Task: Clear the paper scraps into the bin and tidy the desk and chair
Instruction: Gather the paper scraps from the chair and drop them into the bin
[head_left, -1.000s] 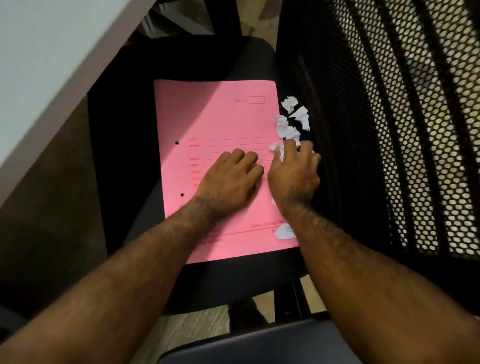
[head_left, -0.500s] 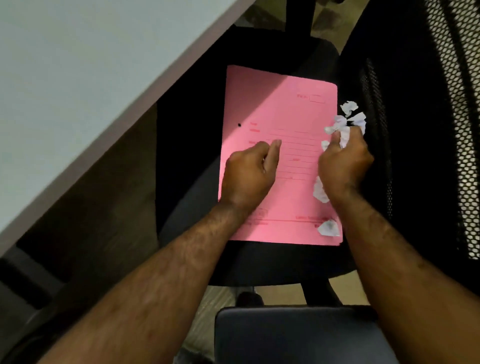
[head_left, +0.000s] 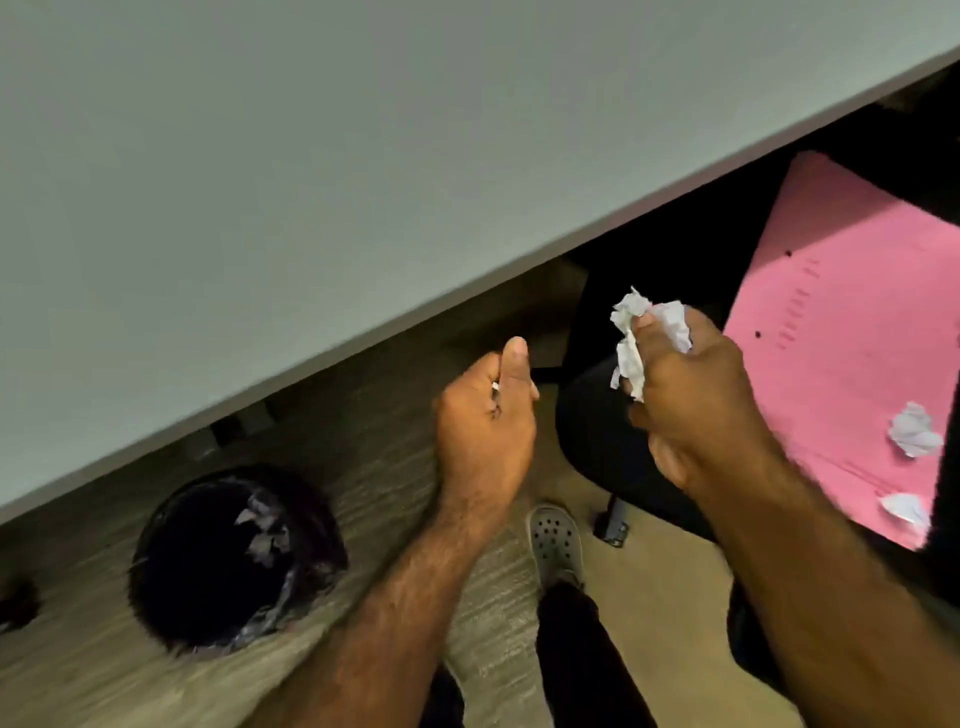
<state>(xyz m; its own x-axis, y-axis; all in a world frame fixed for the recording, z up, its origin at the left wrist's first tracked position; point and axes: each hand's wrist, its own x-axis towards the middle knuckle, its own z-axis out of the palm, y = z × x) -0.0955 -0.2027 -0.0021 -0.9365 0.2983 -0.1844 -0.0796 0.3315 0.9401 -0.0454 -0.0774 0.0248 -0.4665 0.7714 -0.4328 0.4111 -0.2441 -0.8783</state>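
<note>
Floor bin (head_left: 171, 582) holding scraps (head_left: 262, 530), fists closed

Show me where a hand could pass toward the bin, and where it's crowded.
Open floor runs between the left hand and the bin, bordered above by the desk edge. The desk top is bare. Crowded: the pink folder on the chair, holding loose scraps, beside the right hand.

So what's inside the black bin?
Torn paper scraps lie against the bin's inner wall, on a dark liner. The bottom is too dark to see.
</note>
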